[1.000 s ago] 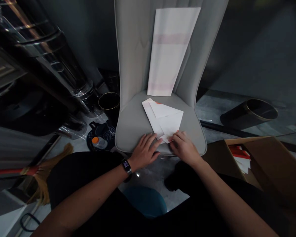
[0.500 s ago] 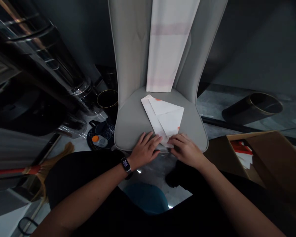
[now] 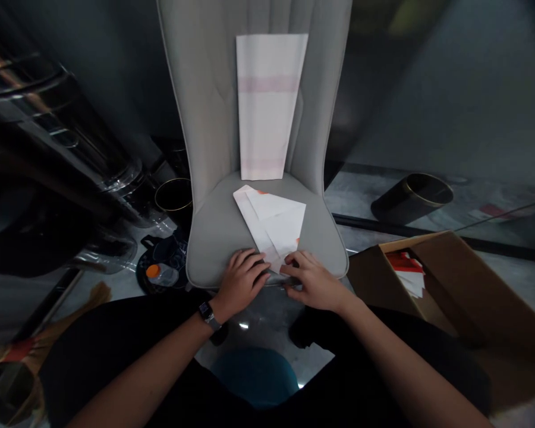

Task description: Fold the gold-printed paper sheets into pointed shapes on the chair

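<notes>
A folded white paper [image 3: 274, 221] with small orange patches and overlapping flaps lies on the grey chair seat [image 3: 214, 238]. My left hand [image 3: 243, 280] rests at the seat's front edge, fingers stretched out and their tips against the paper's near left side. My right hand [image 3: 314, 279] has its fingers bent onto the paper's narrow near end, which they partly cover. Its thumb is lower, by the seat edge. A larger folded white sheet [image 3: 270, 119] with pale pink bands leans upright against the chair back.
An open cardboard box [image 3: 472, 279] with red and white papers [image 3: 409, 276] stands at the right. Black bins [image 3: 173, 196] flank the chair. On the floor at the left are an orange-capped bottle [image 3: 163, 274] and a broom [image 3: 71, 312]. A teal seat [image 3: 254, 374] shows below me.
The view has shifted, so the whole banded sheet and more of the box show. My left fingers are a little closer together. Both hands stay at the paper's near end.
</notes>
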A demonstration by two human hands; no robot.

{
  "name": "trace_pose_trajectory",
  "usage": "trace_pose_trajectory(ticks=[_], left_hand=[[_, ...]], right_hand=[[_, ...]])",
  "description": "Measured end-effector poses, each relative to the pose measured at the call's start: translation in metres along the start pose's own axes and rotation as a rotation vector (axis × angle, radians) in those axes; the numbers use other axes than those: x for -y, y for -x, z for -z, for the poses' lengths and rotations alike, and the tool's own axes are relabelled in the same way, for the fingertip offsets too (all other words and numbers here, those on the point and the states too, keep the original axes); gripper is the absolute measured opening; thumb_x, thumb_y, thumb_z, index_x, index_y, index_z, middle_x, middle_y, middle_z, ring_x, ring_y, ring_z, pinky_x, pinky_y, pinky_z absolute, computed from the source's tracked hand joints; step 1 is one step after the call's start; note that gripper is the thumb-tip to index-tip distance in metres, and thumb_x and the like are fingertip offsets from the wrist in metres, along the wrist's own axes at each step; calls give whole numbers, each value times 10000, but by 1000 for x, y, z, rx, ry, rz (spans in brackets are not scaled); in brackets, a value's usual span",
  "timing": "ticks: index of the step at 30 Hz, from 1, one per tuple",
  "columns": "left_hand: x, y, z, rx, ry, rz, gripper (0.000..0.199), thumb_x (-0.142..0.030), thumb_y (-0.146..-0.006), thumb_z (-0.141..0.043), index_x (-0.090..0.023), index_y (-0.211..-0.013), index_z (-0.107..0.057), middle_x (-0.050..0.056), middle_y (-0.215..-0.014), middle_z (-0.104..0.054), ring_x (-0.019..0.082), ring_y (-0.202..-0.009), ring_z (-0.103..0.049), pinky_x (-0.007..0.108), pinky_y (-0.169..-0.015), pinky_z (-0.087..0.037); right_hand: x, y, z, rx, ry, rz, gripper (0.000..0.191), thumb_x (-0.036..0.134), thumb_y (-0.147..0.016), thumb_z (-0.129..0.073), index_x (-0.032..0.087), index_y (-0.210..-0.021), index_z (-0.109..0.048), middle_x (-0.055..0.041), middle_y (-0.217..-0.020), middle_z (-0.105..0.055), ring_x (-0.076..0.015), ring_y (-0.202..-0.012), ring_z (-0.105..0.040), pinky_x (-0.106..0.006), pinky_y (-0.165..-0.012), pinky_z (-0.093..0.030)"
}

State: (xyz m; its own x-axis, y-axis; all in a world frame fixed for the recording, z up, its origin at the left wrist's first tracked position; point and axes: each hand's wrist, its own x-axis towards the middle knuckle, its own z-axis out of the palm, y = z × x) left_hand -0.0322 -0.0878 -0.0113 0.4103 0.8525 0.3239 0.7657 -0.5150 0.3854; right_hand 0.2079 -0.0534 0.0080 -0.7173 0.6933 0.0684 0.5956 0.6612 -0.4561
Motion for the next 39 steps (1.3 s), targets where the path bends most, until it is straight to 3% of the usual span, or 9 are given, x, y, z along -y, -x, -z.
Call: trace_pose_trajectory(ticks=[3,9,16,22,27,29,33,39], left_hand=[[1,-7,1,-9,14,26,206,-325,-1028,-577,-246,-1140,-732,47,-1252,-697,262,-1227,-546,489,-1038,-444],[2,-14,3,7,0,59,189,-365,-1014,-606,-263,-1044,-763,41,-1189,-706,255,-1145,-554,468,-969,-448],[-1,-22,5,22,-38,65,197,-379,-1014,-605,-235,-994,-738,38,-1131,-712,253,-1082,-569,456,-926,-446],[-6,-17,-5,-50,-148,-18,241,-342,-1048,-537,-188,-1159,-687,83,-1160,-711,251,-1063,-628,431,-904,-497],[-11,-5,-16,-33,-199,-196,344,-222,-1070,-438,-180,-1376,-590,94,-1409,-638,258,-1360,-538,456,-1098,-460],[-12,-2,-17,7,-238,-186,431,-250,-1067,-431,-147,-1481,-491,122,-1518,-545,274,-1448,-452,479,-1162,-409],[-14,2,-19,105,-304,-136,571,-375,-1061,-435,-92,-1554,-382,144,-1603,-432,308,-1511,-350,482,-1219,-326],[-17,4,-20,161,-346,-123,700,-515,-1048,-417,-81,-1588,-316,144,-1647,-354,325,-1543,-267,483,-1244,-252]], right_hand=[[-2,0,6,-3,-57,13,349,229,-823,-728,219,-1171,-705,-119,-1138,-626,-309,-1082,-581,-487,-937,-505],[-20,2,12,-131,-354,-36,212,289,-991,-565,233,-1116,-727,-85,-1070,-717,-230,-1010,-669,-413,-920,-546],[-27,-13,-3,-253,-339,-108,223,316,-992,-556,213,-1003,-753,-65,-914,-737,-218,-854,-667,-367,-815,-527],[-31,-29,-11,-220,-354,-308,181,338,-905,-618,214,-863,-742,-8,-713,-691,-172,-645,-618,-281,-624,-462],[-31,-36,-13,-186,-296,-406,90,288,-870,-660,232,-893,-726,23,-668,-656,-155,-585,-594,-260,-565,-425],[-31,-36,-15,-238,-231,-361,124,290,-893,-669,233,-983,-732,8,-727,-664,-168,-648,-619,-273,-618,-468],[-29,-32,-20,-342,13,-124,209,252,-967,-614,231,-1122,-754,-92,-991,-677,-245,-939,-629,-376,-840,-523],[-29,-25,-25,-304,107,-22,322,194,-1009,-526,272,-1250,-725,-108,-1128,-674,-265,-1030,-588,-416,-870,-518]])
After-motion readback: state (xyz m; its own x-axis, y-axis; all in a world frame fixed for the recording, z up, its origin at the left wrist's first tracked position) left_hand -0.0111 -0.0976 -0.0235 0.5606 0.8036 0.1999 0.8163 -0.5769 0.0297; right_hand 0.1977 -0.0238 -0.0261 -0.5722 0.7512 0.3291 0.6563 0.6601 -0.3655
